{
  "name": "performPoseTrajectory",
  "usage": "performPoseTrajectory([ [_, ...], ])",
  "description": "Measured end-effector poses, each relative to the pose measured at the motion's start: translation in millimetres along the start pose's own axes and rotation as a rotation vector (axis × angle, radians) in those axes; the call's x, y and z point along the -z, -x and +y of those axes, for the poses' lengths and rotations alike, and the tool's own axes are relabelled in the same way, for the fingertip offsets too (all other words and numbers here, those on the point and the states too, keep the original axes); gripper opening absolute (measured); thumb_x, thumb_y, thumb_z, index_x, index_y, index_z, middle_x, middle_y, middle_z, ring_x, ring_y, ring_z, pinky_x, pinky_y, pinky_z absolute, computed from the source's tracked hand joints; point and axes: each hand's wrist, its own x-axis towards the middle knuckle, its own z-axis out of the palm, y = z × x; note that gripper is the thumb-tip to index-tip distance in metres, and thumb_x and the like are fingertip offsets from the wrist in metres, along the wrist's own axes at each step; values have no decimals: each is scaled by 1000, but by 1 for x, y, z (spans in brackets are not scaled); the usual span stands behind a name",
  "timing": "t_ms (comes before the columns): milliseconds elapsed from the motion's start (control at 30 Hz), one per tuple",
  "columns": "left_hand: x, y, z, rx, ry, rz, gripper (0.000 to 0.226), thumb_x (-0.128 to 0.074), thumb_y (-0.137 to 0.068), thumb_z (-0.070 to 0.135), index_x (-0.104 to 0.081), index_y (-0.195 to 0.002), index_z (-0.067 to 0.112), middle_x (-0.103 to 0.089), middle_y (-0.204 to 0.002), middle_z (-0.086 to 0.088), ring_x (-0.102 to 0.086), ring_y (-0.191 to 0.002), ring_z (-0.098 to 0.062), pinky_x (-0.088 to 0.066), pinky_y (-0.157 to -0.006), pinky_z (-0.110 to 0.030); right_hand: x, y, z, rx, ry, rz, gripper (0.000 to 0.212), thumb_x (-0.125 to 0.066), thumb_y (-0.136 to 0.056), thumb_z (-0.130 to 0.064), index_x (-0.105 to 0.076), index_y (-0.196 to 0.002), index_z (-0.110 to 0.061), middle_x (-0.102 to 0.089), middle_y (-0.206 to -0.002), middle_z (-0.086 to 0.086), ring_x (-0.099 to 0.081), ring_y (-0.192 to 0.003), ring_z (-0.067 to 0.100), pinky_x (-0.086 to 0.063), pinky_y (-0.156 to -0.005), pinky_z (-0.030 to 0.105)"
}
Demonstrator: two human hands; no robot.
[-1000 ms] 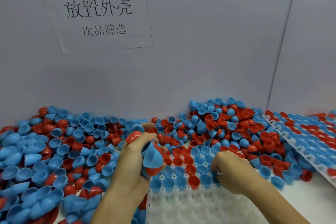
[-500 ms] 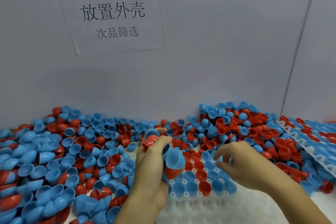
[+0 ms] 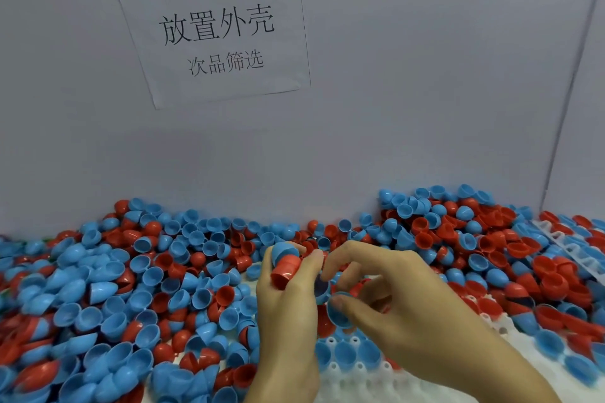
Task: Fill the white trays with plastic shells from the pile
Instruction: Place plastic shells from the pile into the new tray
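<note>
From the head view, the left hand (image 3: pixel 288 298) grips a clutch of red and blue plastic half-shells (image 3: pixel 285 263) above the white moulded plastic tray (image 3: pixel 357 373). The right hand (image 3: pixel 389 301) pinches one blue plastic shell (image 3: pixel 340 311) beside it. The loose pile of red and blue shells (image 3: pixel 131 288) surrounds the tray.

Soft, even, shadowless light; slight motion blur; wide-angle bending at the edges.
</note>
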Motion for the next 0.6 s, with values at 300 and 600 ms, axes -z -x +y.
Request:
performPoseTrajectory([
  [300,-4,1,1,290,199,-142,71,-81,-67,43,-62,-125,7,-72,-104,-21,-72,-80,-35,-55,-60,-39,10,2,9,-41,-64,-38,33,-58,-97,-10,-74,-97,-39,-72,-86,-13,-73,-70,7,-55,-63,15],
  [600,-5,-2,-4,317,212,-110,49,-76,-81,39,-66,-121,13,-75,-91,-10,-74,-71,-21,-60,-59,-37,27,6,25,-103,-182,-44,31,-58,-96,-3,-75,-102,-29,-75,-93,-3,-75,-79,16,-61,-74,27],
])
